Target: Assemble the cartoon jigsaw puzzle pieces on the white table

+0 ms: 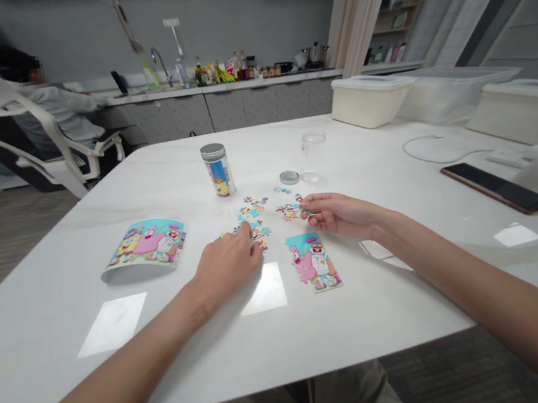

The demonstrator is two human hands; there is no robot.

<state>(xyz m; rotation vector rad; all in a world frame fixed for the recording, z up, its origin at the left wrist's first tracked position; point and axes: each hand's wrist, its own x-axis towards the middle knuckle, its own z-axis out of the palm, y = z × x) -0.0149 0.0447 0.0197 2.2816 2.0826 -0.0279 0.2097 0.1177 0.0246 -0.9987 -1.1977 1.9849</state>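
Note:
A partly joined jigsaw puzzle (315,263) with a pink starfish and a character in a white suit lies on the table in front of me. Beyond it are loose puzzle pieces (253,209), several of them clustered. My left hand (231,257) rests palm down at the near left of these pieces, its bent fingers touching some, thumb and forefinger apart. To the right, my right hand (334,214) pinches a small puzzle piece (306,213) between thumb and fingers, just above the table. A curled picture sheet (147,246) with the same characters lies at the left.
A lidded picture canister (217,171), a clear jar (313,154) and a metal lid (289,177) stand beyond the pieces. At right are a phone (496,186), a cable (443,152) and storage boxes (370,102). A person (58,112) sits at far left by a white chair (42,121).

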